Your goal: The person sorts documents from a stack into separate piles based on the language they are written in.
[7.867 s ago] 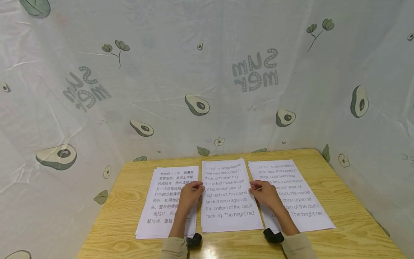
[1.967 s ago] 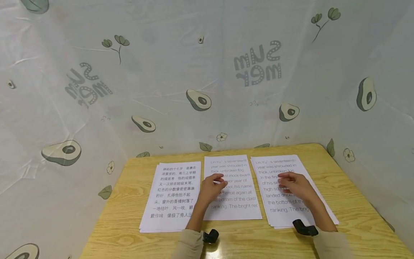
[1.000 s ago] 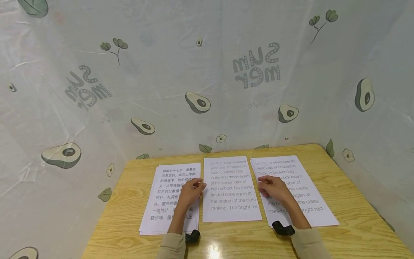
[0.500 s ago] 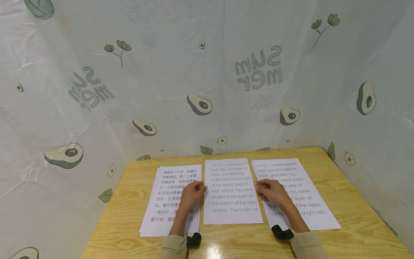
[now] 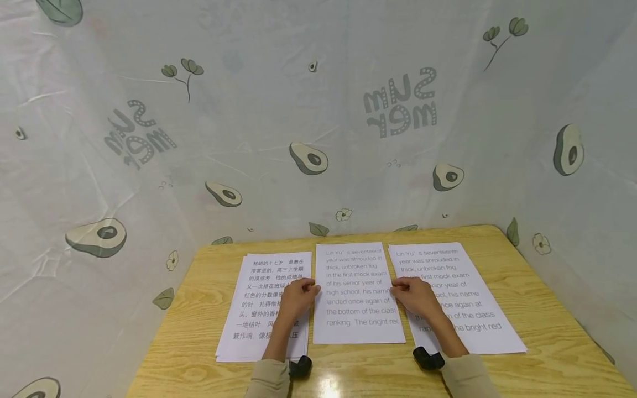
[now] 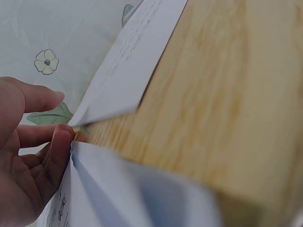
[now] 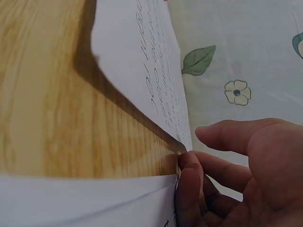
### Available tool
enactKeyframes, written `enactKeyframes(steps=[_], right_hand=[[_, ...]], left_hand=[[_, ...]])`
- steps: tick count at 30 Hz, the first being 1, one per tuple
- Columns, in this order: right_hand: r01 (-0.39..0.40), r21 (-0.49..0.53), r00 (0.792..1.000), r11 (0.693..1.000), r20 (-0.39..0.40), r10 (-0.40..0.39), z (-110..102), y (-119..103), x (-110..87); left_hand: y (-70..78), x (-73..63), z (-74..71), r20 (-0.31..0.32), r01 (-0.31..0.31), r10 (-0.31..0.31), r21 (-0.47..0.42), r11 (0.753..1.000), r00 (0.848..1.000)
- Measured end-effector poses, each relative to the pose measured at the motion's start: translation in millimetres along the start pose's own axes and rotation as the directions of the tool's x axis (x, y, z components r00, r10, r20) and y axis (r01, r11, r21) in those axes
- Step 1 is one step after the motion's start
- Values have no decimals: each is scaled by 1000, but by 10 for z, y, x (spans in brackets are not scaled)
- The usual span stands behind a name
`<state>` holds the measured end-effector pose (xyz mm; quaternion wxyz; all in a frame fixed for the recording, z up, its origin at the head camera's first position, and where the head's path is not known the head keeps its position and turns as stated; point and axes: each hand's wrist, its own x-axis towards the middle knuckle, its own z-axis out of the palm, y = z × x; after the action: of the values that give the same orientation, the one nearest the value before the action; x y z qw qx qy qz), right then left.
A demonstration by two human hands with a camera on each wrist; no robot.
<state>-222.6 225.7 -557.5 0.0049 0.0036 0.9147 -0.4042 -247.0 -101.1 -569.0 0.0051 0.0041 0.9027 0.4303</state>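
In the head view a white sheet of paper (image 5: 355, 333) with English print lies between two stacks. My left hand (image 5: 297, 301) is at its left edge, above the left paper stack (image 5: 249, 345), which carries Chinese print. At the opposite edge is my right hand (image 5: 420, 301), over the right paper stack (image 5: 480, 340) with English print. Both wrist views show fingertips (image 7: 187, 158) against the sheet's side edge, with the thumbs held apart from the fingers. The right wrist view shows the sheet's near edge slightly raised, with a shadow beneath. Forearms hide parts of both outer stacks.
A wood-grain table (image 5: 174, 342) bears the papers. Behind and to both sides hangs a pale curtain (image 5: 259, 121) with avocado and leaf prints. Black wrist-camera mounts (image 5: 301, 367) sit near the cuffs, low over the table.
Two seconds ago the hands hovered over the middle sheet and right stack; both then moved left. In the last half second the right hand has shifted slightly left to the sheet's edge.
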Motion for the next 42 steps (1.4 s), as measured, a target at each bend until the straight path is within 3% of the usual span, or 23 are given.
enactKeyframes(steps=[7,17,24,35,42], right_hand=[[23,1,1000,1000,-12,-23,-5,-21,-16],[64,61,998,996,-33,-62,16,-65,-33],[38,117,999,992,-42,-33,5,-61,-27],[-16,205,1000,979,-20,20,-49,-67,-40],[-31,247,999,969,-8,33,-63,-74,-41]], left_hand=[[31,-15,-8,3,-26,26,20,999,1000],[65,-42,9,-50,-18,14,-75,997,999],[82,-47,31,-71,-2,-7,-114,993,997],[113,-56,-16,-108,-37,16,-196,980,994],[91,-32,-8,-112,-28,6,-198,980,994]])
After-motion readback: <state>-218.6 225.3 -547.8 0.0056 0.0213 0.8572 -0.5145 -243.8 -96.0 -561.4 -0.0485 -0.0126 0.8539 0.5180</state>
